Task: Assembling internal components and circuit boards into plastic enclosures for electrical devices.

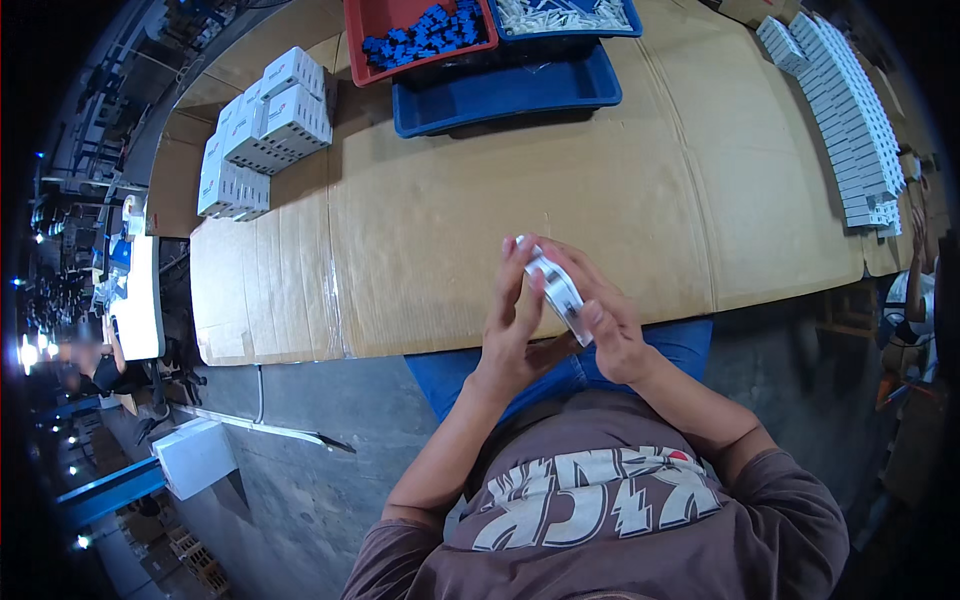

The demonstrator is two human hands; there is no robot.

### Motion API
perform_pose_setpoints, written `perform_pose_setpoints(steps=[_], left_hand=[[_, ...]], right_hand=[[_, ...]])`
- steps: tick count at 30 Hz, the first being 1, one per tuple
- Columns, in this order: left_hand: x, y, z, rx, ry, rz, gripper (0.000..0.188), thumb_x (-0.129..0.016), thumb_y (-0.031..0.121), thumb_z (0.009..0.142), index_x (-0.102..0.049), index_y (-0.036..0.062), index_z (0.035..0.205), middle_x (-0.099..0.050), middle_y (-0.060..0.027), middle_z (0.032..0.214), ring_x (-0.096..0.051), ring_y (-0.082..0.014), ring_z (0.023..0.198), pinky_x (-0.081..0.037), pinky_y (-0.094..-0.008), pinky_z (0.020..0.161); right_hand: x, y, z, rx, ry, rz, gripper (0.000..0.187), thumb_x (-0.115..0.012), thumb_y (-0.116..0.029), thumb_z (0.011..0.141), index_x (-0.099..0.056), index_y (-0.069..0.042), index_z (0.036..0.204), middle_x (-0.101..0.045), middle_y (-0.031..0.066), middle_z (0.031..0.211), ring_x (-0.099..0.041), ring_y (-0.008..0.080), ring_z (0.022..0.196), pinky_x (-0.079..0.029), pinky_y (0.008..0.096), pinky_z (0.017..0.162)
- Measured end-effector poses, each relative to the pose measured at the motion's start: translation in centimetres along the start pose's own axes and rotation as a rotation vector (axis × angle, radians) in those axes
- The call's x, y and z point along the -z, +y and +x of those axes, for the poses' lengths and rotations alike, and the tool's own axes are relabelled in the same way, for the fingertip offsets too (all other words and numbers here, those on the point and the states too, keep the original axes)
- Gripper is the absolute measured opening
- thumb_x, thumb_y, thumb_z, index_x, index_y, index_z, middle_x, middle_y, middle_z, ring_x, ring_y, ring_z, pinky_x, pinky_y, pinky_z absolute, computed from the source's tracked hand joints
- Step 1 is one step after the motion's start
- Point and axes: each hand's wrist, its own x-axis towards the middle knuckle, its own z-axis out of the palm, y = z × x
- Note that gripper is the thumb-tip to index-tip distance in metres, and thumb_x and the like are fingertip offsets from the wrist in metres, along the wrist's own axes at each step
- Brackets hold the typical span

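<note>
Between my two hands, above the near edge of the cardboard-covered table [450, 230], is a narrow white plastic housing [556, 286], held tilted. My left hand [508, 335] grips its left side, with the fingertips at its upper end. My right hand [615, 330] closes round its right side, the thumb near its lower end. The fingers cover part of the housing, so its details cannot be made out.
At the back are a red bin [357, 45] of blue parts, a blue bin [570, 36] of white parts and an empty-looking blue tray [505, 100]. Stacked white boxes [295, 118] stand at left; a long row of white blocks [840, 120] lines the right. Other people work at both sides.
</note>
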Motion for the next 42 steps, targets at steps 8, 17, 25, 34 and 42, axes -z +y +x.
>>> perform_pose_setpoints(steps=[8,17,25,34,42], left_hand=[[-0.5,2.8,0.5,0.914,0.161,-0.907,0.098,-0.051,0.068,0.102,-0.019,-0.0002,0.165,-0.040,-0.0174,0.159,-0.044,-0.0272,0.145,-0.038,-0.0428,0.118],[-1.0,5.2,2.9,1.244,0.159,-1.179,0.082,-0.025,0.070,0.106,-0.032,0.0077,0.158,-0.051,-0.0144,0.148,-0.056,-0.0286,0.136,-0.052,-0.0399,0.108],[-1.0,6.0,2.7,1.282,0.279,-1.166,0.074,-0.033,0.068,0.107,-0.039,0.0106,0.153,-0.059,-0.0074,0.133,-0.063,-0.0197,0.120,-0.055,-0.0342,0.096],[-1.4,5.8,1.4,1.304,0.332,-1.140,0.068,-0.036,0.064,0.108,-0.042,0.0114,0.151,-0.059,-0.0047,0.130,-0.062,-0.0168,0.118,-0.054,-0.0320,0.093],[-1.2,5.9,1.4,1.317,0.281,-1.131,0.074,-0.035,0.067,0.107,-0.036,0.0112,0.157,-0.056,-0.0062,0.137,-0.058,-0.0173,0.124,-0.052,-0.0356,0.101]], right_hand=[[1.8,-1.0,1.6,0.078,-0.101,-0.538,0.098,-0.082,-0.046,0.083,-0.039,-0.008,0.162,-0.017,0.0254,0.171,-0.019,0.0453,0.158,-0.019,0.0569,0.126],[2.8,0.1,1.2,0.250,-0.307,-0.786,0.084,-0.078,-0.043,0.083,-0.050,-0.005,0.153,-0.048,0.0263,0.153,-0.051,0.0437,0.140,-0.034,0.0624,0.118],[1.2,1.8,0.8,0.459,-0.127,-0.782,0.074,-0.051,-0.053,0.103,-0.056,0.012,0.139,-0.059,0.0331,0.136,-0.062,0.0495,0.121,-0.052,0.0501,0.102],[0.6,2.9,-0.4,0.440,-0.078,-0.723,0.073,-0.045,-0.052,0.107,-0.055,0.013,0.139,-0.059,0.0339,0.136,-0.062,0.0499,0.122,-0.051,0.0504,0.103],[0.5,2.8,-0.7,0.364,-0.091,-0.633,0.074,-0.040,-0.054,0.109,-0.054,0.011,0.143,-0.056,0.0319,0.142,-0.059,0.0482,0.128,-0.047,0.0503,0.108]])
